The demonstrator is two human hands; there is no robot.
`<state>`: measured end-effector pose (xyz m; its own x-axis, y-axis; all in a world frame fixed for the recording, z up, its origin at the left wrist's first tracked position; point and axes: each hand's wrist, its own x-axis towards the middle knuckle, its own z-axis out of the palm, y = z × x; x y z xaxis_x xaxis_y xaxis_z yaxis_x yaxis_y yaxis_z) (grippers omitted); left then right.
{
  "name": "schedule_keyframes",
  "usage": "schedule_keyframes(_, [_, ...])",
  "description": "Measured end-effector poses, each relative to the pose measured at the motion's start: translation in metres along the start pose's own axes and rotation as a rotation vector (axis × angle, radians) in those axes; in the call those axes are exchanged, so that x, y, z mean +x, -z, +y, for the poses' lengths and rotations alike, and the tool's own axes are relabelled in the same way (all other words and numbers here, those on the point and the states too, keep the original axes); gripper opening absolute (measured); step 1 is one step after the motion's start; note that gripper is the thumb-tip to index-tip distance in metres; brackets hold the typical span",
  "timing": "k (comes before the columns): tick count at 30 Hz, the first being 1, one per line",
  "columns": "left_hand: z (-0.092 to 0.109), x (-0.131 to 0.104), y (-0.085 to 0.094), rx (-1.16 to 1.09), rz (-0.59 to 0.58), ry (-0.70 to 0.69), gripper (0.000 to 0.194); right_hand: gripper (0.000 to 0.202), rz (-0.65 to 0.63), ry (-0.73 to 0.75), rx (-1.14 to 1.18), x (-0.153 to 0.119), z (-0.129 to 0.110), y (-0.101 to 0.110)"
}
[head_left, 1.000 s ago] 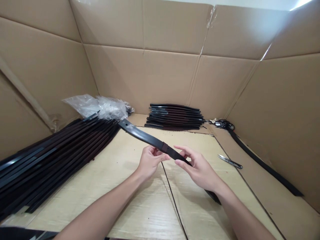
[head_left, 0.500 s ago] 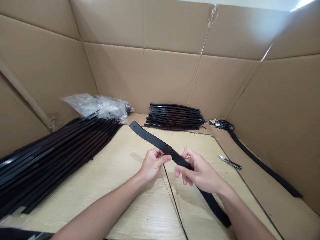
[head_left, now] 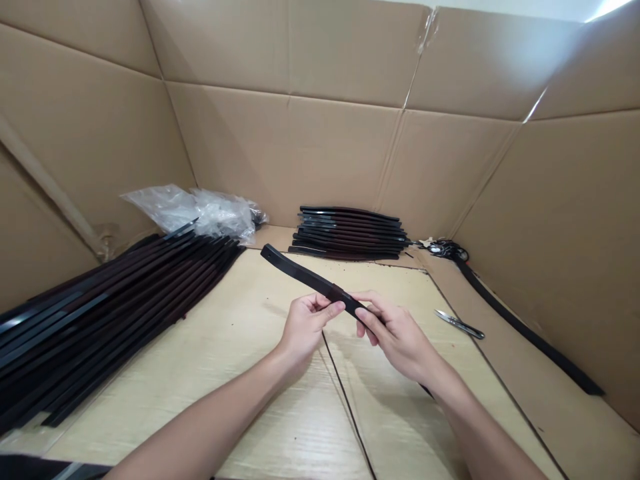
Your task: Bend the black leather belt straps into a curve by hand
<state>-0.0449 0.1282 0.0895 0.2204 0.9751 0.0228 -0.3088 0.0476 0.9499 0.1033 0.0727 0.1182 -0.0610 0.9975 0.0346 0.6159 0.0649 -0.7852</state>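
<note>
A long, black, curved strip (head_left: 299, 272) with a small hole at its far end slants across the middle of the table. My left hand (head_left: 309, 325) pinches it from the left, thumb on top, beside a short dark brown wrapped band (head_left: 336, 292). From under that hand a thin dark cord (head_left: 347, 393) runs down to the table's near edge. Just right of the band, my right hand (head_left: 390, 333) is closed on the strip with its thumb on the near side. The strip's lower part is mostly hidden behind my right hand and forearm.
Many similar strips (head_left: 125, 313) lie piled at left, with clear plastic bags (head_left: 210, 213) behind. A stack of strips (head_left: 350, 233) sits at the back. Thread snips (head_left: 460, 325), tangled cords (head_left: 445, 249) and another black strip (head_left: 530, 333) are at right. Cardboard walls (head_left: 280, 140) surround the table.
The strip has rolled so that its narrow edge shows more. My right hand has slid up towards the band, and its fingers have closed on the strip. My left hand has barely moved.
</note>
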Motion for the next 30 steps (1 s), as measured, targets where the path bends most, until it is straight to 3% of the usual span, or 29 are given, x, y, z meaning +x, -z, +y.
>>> schedule_keyframes(4, [0.002, -0.002, 0.002, -0.013, -0.06, -0.022, 0.05, 0.056, 0.006, 0.068, -0.036, -0.006, -0.006, 0.003])
schedule_keyframes(12, [0.003, -0.004, 0.004, -0.047, -0.046, -0.065, 0.049, 0.051, 0.101, 0.178, -0.059, -0.004, 0.0, -0.007])
schedule_keyframes(17, [0.003, -0.002, 0.003, -0.041, -0.046, -0.073, 0.048, 0.06, 0.164, 0.089, 0.022, -0.001, -0.001, -0.011])
schedule_keyframes(20, [0.002, -0.003, 0.002, -0.056, -0.04, -0.069, 0.048, 0.052, 0.175, 0.049, 0.024, -0.001, -0.004, -0.01])
schedule_keyframes(30, [-0.002, -0.003, 0.006, -0.01, -0.093, -0.076, 0.044, 0.066, 0.091, -0.061, 0.007, 0.0, 0.011, -0.009])
